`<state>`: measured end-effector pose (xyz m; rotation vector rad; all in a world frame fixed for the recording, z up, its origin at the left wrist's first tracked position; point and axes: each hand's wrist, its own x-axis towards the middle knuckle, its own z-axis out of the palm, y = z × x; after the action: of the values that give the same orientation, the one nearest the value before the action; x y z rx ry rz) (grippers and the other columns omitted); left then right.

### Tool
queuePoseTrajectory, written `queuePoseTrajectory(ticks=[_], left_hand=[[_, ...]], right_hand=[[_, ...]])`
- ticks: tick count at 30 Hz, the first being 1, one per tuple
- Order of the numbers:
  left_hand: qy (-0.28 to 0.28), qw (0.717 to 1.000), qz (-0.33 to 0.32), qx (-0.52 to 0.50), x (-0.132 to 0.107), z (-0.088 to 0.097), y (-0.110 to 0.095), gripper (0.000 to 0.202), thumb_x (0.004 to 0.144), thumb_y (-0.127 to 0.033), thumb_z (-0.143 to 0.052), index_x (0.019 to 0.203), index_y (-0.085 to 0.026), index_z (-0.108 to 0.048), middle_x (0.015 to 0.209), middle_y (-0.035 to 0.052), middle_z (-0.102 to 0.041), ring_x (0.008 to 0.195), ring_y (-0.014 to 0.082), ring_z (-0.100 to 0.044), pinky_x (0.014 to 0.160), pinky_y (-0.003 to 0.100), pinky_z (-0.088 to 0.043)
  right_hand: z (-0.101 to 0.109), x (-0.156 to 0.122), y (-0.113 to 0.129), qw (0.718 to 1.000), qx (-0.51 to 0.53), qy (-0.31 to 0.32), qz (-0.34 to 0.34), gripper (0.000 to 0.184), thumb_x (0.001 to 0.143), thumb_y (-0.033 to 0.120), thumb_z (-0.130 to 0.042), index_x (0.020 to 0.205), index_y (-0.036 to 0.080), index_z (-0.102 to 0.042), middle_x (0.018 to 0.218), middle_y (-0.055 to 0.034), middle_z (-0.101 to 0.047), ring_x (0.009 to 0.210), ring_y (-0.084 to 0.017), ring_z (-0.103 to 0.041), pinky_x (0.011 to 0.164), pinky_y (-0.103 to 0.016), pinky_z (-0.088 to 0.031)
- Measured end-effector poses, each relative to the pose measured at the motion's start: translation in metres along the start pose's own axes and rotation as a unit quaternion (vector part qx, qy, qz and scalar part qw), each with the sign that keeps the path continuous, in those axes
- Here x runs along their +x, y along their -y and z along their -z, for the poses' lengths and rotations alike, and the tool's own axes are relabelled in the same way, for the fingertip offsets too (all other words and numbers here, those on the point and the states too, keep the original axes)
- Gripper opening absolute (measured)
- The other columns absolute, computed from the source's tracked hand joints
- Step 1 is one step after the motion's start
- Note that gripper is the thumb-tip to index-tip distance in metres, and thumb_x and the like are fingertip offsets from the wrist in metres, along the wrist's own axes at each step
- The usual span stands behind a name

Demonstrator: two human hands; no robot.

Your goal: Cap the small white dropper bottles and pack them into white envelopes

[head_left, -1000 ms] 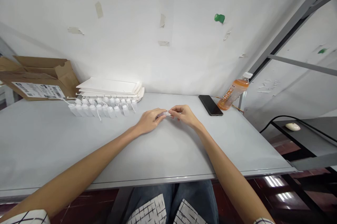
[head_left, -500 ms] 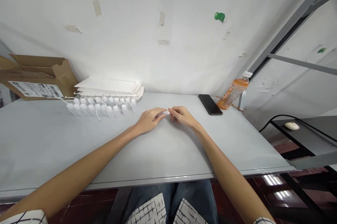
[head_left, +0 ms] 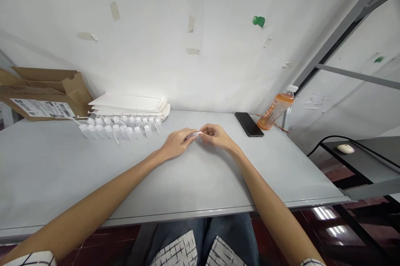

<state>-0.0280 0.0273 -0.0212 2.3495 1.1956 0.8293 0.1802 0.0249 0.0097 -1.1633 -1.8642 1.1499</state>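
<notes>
Small bottle (head_left: pixel 193 134), whitish and held sideways, is over the middle of the grey table (head_left: pixel 193 187). From afar, I see the left hand (head_left: pixel 175 143) clasping its body and the right hand (head_left: pixel 218 137) pinching its end (fingers partly hide it). White bottles (head_left: pixel 130 133) stand leftward; a phone (head_left: pixel 249 124) lies rightward.

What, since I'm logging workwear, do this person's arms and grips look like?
The left grip and right grip are ungloved hands. Both forearms are bare. White sleeves with thin dark lines show at the picture's bottom edge.
</notes>
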Motion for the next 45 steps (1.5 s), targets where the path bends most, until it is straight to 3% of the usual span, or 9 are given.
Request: queuePoseTrajectory(ticks=[7, 14, 21, 26, 29, 34, 41, 45], left_hand=[[-0.002, 1.000, -0.006, 0.000, -0.001, -0.001, 0.000, 0.040, 0.099, -0.045, -0.041, 0.122, -0.024, -0.067, 0.114, 0.0050, -0.072, 0.088, 0.0202, -0.065, 0.077, 0.031, -0.048], [-0.004, 1.000, -0.001, -0.008, 0.000, -0.001, 0.000, 0.041, 0.099, -0.045, -0.042, 0.123, -0.022, -0.066, 0.114, 0.0054, -0.073, 0.086, 0.0200, -0.065, 0.078, 0.032, -0.048], [0.007, 1.000, -0.009, 0.010, -0.001, -0.001, 0.000, 0.042, 0.100, -0.045, -0.040, 0.125, -0.023, -0.066, 0.113, 0.0058, -0.073, 0.093, 0.0213, -0.066, 0.082, 0.032, -0.049], [-0.005, 0.999, -0.025, 0.027, -0.002, -0.004, 0.003, 0.043, 0.100, -0.046, -0.039, 0.124, -0.023, -0.067, 0.108, 0.0059, -0.073, 0.086, 0.0204, -0.065, 0.077, 0.031, -0.049], [-0.004, 1.000, -0.013, 0.017, -0.001, -0.003, 0.002, 0.043, 0.099, -0.047, -0.040, 0.123, -0.023, -0.067, 0.109, 0.0058, -0.073, 0.081, 0.0197, -0.064, 0.076, 0.032, -0.048], [0.008, 1.000, -0.001, -0.007, -0.001, -0.001, 0.001, 0.044, 0.101, -0.045, -0.038, 0.123, -0.021, -0.066, 0.115, 0.0068, -0.072, 0.097, 0.0228, -0.066, 0.084, 0.034, -0.048], [0.003, 1.000, -0.023, 0.014, -0.001, -0.002, 0.002, 0.041, 0.100, -0.042, -0.041, 0.123, -0.021, -0.067, 0.105, 0.0069, -0.073, 0.089, 0.0222, -0.065, 0.080, 0.033, -0.049], [0.008, 1.000, -0.013, -0.003, -0.001, 0.000, 0.000, 0.041, 0.101, -0.043, -0.039, 0.121, -0.020, -0.067, 0.106, 0.0069, -0.072, 0.089, 0.0214, -0.065, 0.081, 0.033, -0.048]], right_hand=[[-0.007, 0.008, -0.014, 0.999, -0.027, -0.011, -0.017, 0.054, 0.087, 0.066, -0.052, 0.063, 0.018, -0.053, 0.057, -0.0011, -0.056, 0.052, -0.013, -0.053, 0.047, -0.024, -0.037], [-0.003, 0.002, -0.004, 1.000, 0.005, -0.009, -0.004, 0.042, 0.079, 0.055, -0.069, 0.090, 0.015, -0.064, 0.080, -0.0042, -0.066, 0.057, -0.013, -0.060, 0.047, -0.022, -0.039], [-0.005, 0.004, -0.007, 1.000, -0.012, 0.008, -0.011, 0.051, 0.084, 0.065, -0.058, 0.065, 0.018, -0.055, 0.055, -0.0015, -0.058, 0.053, -0.013, -0.053, 0.051, -0.025, -0.041], [-0.009, 0.008, -0.014, 1.000, -0.021, 0.006, -0.017, 0.061, 0.084, 0.074, -0.051, 0.058, 0.019, -0.047, 0.050, 0.0012, -0.050, 0.049, -0.011, -0.046, 0.052, -0.026, -0.038], [-0.009, 0.008, -0.014, 1.000, -0.012, -0.004, -0.027, 0.060, 0.083, 0.074, -0.051, 0.059, 0.019, -0.048, 0.053, 0.0011, -0.050, 0.048, -0.011, -0.048, 0.053, -0.027, -0.039], [-0.007, 0.004, -0.005, 1.000, 0.000, 0.001, 0.000, 0.048, 0.082, 0.065, -0.061, 0.077, 0.017, -0.058, 0.066, -0.0010, -0.060, 0.052, -0.013, -0.055, 0.053, -0.026, -0.041], [-0.010, 0.006, -0.010, 1.000, 0.000, 0.003, -0.022, 0.055, 0.083, 0.068, -0.057, 0.059, 0.019, -0.048, 0.053, 0.0016, -0.050, 0.047, -0.011, -0.047, 0.050, -0.026, -0.037], [-0.009, 0.006, -0.009, 1.000, 0.009, 0.001, -0.012, 0.052, 0.083, 0.067, -0.059, 0.069, 0.017, -0.057, 0.062, -0.0001, -0.057, 0.048, -0.011, -0.050, 0.050, -0.025, -0.038]])
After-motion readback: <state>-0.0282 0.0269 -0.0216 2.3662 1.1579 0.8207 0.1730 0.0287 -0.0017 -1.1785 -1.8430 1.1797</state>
